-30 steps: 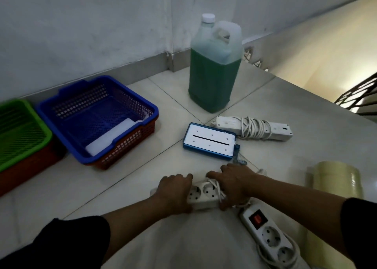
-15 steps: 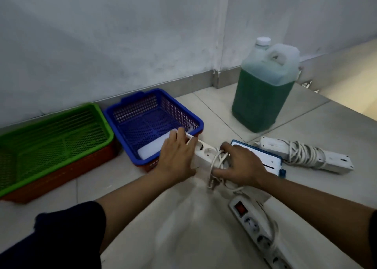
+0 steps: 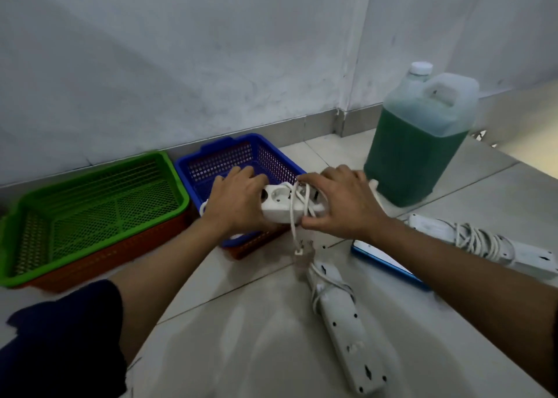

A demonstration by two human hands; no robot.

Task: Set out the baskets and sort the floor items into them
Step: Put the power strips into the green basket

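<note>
Three white power strips are in view on a tiled floor: one [image 3: 283,206] held over the blue basket with its cord wrapped around it, one [image 3: 347,328] lying in the foreground, and one [image 3: 483,246] at right with its cord coiled around it. Four baskets sit against the wall as two nested pairs: a green basket [image 3: 99,198] inside an orange one [image 3: 99,260], and a blue basket [image 3: 238,156] inside another orange one [image 3: 256,243]. There is also one jug of green liquid [image 3: 419,144], one flat blue-edged device [image 3: 383,261], and two hands, left [image 3: 238,204] and right [image 3: 344,204].

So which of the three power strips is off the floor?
The short power strip held by both hands, left hand and right hand, over the blue basket; the others lie on tiles.
</note>
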